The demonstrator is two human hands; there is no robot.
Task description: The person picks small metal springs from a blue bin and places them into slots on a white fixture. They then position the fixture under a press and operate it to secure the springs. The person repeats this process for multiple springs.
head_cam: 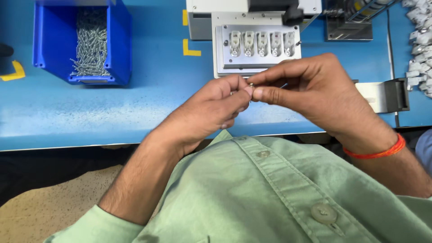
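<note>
Both hands up over the near edge of the blue table [148,90], fingertips meeting at the middle. Left hand [211,110] curled, thumb and forefinger pinched on a small metal part [251,85] (too tiny to make out more than a glint). Right hand [310,92] arched over from the other side, thumb and forefinger closed on that same small part, remaining fingers bent above it. Orange thread band [375,150] round the right wrist. Green buttoned shirt [270,193] filling the foreground below.

Just beyond the fingertips, toward the far edge, a grey metal fixture plate [258,47] with five pale pieces [262,43] seated in a row, fronting a grey machine [252,11]. Yellow corner marks [191,47] beside it on the table. Over at the far left corner, a blue bin [117,45] holding a heap of small silvery screws [92,42]. Along the right edge, a scatter of white plastic parts [420,45], and nearer, a dark bracket with a pale strip [387,95] (partly hidden behind the right hand). Small part held well apart from the bin, close to the fixture plate's near side.
</note>
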